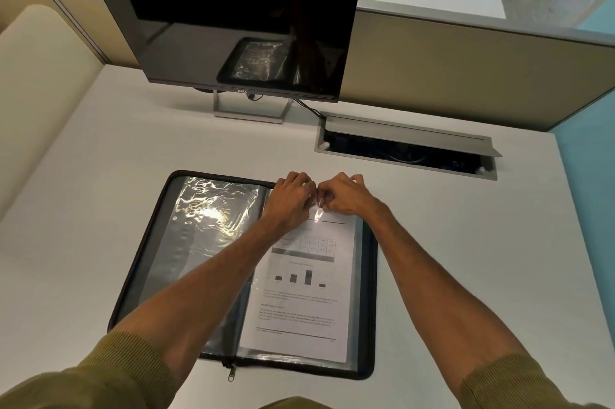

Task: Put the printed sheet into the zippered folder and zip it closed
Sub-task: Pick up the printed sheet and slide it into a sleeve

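Note:
The black zippered folder [367, 308] lies open flat on the white desk, with shiny clear plastic sleeves [206, 218] on its left half. The printed sheet [299, 302], with a table, a bar chart and text, lies on the right half, seemingly under or in a clear sleeve. My left hand [289, 200] and my right hand [346, 197] meet at the sheet's top edge, fingers pinched on the sleeve's or sheet's top edge; which one I cannot tell. The zip pull [231, 373] hangs at the folder's near edge, by the spine.
A dark Dell monitor [233, 19] on a metal stand [249, 109] stands behind the folder. An open cable hatch [406, 149] is set in the desk [466, 258] at the back right. Partition walls enclose the desk's back and left.

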The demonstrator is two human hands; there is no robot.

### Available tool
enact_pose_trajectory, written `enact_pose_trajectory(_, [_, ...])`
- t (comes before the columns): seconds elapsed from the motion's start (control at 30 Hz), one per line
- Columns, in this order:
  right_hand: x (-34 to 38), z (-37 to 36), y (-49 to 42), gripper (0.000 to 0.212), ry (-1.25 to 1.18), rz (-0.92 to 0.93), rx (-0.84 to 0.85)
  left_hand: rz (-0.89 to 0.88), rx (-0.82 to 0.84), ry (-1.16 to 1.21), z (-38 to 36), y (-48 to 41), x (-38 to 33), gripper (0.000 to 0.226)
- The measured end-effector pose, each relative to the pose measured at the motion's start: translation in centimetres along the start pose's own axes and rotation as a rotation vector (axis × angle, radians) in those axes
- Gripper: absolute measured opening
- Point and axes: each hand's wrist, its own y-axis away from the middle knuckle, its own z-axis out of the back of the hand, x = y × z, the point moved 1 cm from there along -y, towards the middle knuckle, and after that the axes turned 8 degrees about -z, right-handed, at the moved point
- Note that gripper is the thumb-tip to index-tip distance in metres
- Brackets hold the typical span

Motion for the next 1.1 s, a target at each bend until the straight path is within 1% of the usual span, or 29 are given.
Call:
enact_pose_trajectory(0.1, [0.1, -0.1, 0.2, 0.005, 0.01, -0.012, -0.006, 0.008, 0.014, 0.004, 0.2, 0.0, -0.1, 0.02])
enact_pose_trajectory(0.2, [0.4, -0.1, 0.7, 0.011, 0.013, -0.036, -0.038, 0.046, 0.041, 0.031, 0.4, 0.3, -0.3, 0.024])
enact_pose_trajectory(0.3, [0.7, -0.2, 1.6, 0.016, -0.019, -0.078, -0.104, 0.068, 0.033, 0.083, 0.7, 1.3, -0.3, 0.033])
enact_pose_trajectory(0.4, [0.6, -0.9, 2.8, 0.022, -0.078, -0.092, -0.245, 0.072, 0.014, 0.097, 1.2, 3.2, 0.2, 0.041])
enact_pose_trajectory(0.53, [1.2, -2.9, 5.1, 0.041, -0.168, -0.118, -0.436, 0.14, -0.004, 0.1, 2.1, 6.4, 1.3, 0.059])
enact_pose_trajectory(0.67, [4.1, -5.9, 7.1, 0.044, -0.241, -0.119, -0.554, 0.233, -0.054, 0.087, 3.0, 11.2, 2.7, 0.063])
enact_pose_trajectory(0.77, [6.7, -8.3, 8.7, 0.045, -0.301, -0.09, -0.569, 0.346, -0.091, 0.112, 3.2, 14.6, 4.3, 0.063])
enact_pose_trajectory(0.87, [9.6, -10.1, 9.7, 0.042, -0.347, -0.061, -0.528, 0.483, -0.13, 0.091, 3.4, 18.5, 6.4, 0.062])
enact_pose_trajectory(1.0, [13.0, -12.0, 10.2, 0.042, -0.298, -0.028, -0.494, 0.665, -0.201, 0.047, 4.0, 23.6, 8.2, 0.05])
enact_pose_trajectory(1.1, [15.2, -12.9, 10.4, 0.034, -0.281, -0.017, -0.488, 0.827, -0.181, 0.031, 4.3, 26.5, 9.0, 0.057])
